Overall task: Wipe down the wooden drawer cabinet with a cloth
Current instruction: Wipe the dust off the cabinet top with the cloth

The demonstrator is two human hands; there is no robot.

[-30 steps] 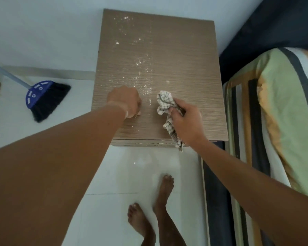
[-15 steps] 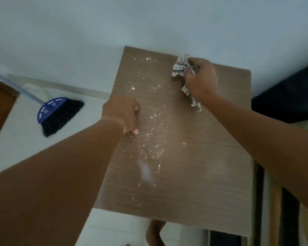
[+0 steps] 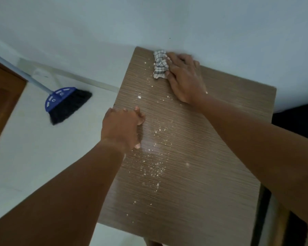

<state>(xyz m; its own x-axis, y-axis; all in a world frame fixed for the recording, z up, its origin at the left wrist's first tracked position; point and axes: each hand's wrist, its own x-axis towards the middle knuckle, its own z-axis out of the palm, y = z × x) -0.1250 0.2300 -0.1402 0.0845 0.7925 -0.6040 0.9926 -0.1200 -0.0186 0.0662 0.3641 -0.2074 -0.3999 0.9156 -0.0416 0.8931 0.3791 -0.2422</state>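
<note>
The wooden drawer cabinet [image 3: 203, 174] fills the middle of the view, seen from above, its brown grained top sprinkled with white crumbs [image 3: 153, 167] down the centre. My right hand [image 3: 185, 79] presses a crumpled white checked cloth [image 3: 160, 64] flat against the top near the far left corner, by the wall. My left hand [image 3: 123, 126] rests on the cabinet's left edge with its fingers curled on the surface, holding nothing. Only the top of the cabinet shows; its drawers are hidden.
A pale wall [image 3: 167, 22] runs behind the cabinet. A blue broom with black bristles [image 3: 66, 103] leans on the white tiled floor at the left. A brown wooden door [image 3: 2, 96] stands at the far left. A dark bed edge [image 3: 299, 121] lies at the right.
My right hand has carried the cloth from the cabinet's near edge up to the far corner and now presses it flat. My left hand stays braced on the left side.
</note>
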